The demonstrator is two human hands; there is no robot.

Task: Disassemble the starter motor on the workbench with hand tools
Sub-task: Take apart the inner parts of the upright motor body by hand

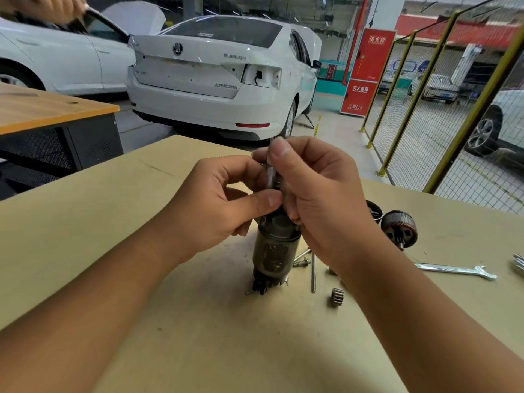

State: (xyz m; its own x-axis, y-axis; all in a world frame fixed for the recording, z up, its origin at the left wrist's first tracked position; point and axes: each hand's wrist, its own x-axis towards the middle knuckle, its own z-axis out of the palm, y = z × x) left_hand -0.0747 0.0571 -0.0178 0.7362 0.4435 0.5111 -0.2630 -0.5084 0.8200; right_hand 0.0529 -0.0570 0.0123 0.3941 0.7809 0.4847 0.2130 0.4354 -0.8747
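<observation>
The grey cylindrical starter motor body (pixel 274 251) stands upright on the tan workbench (pixel 113 222). Above its top, a thin metal piece (pixel 270 171), blurred, is pinched between my two hands. My left hand (pixel 226 205) holds its lower part with thumb and curled fingers. My right hand (pixel 314 188) grips its upper part, thumb on top. The motor's top end is hidden behind my fingers.
Loose parts lie to the right of the motor: long bolts (pixel 313 272), a small pinion gear (pixel 337 296), an armature (pixel 399 228), a round housing (pixel 373 210) and a flat spanner (pixel 456 270). White cars (pixel 215 78) and a yellow mesh fence (pixel 419 89) stand beyond the bench.
</observation>
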